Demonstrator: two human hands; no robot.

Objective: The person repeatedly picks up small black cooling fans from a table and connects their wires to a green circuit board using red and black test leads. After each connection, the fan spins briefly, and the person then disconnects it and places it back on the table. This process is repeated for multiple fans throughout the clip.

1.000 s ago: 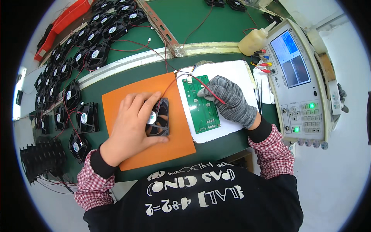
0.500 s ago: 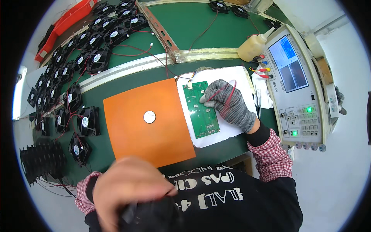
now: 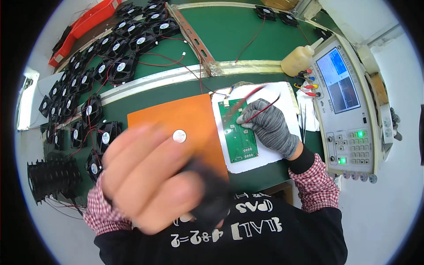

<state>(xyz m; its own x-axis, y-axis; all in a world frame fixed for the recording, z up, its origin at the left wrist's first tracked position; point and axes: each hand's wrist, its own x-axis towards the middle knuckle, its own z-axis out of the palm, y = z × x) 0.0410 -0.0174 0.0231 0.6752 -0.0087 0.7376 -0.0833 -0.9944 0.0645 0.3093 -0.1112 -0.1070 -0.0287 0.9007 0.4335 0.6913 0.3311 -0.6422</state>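
My left hand (image 3: 150,181), bare and smeared by motion, is over the near edge of the orange mat (image 3: 185,112). Its fingers are curled around what looks like a black fan (image 3: 214,194), too blurred for detail. My right hand (image 3: 271,126), in a grey striped glove, rests over the right side of a green circuit board (image 3: 243,141). Thumb and forefinger are pinched together on thin red and black wires (image 3: 267,107). Part of these wires is blurred above the board. The board lies on a white sheet (image 3: 269,161), with a white connector (image 3: 226,102) plugged in at its top.
Several black fans (image 3: 121,68) with red wires cover the left side. A stack of fans (image 3: 53,179) stands at the lower left. A tester with a screen (image 3: 338,81) is on the right, beside a plastic bottle (image 3: 296,62) and tweezers (image 3: 304,119). A round white disc (image 3: 179,136) lies on the mat.
My left hand has risen and moved right with the black fan, over the mat's near part. My right hand stays at the board; the red wires above it have shifted. The whole view has moved slightly.
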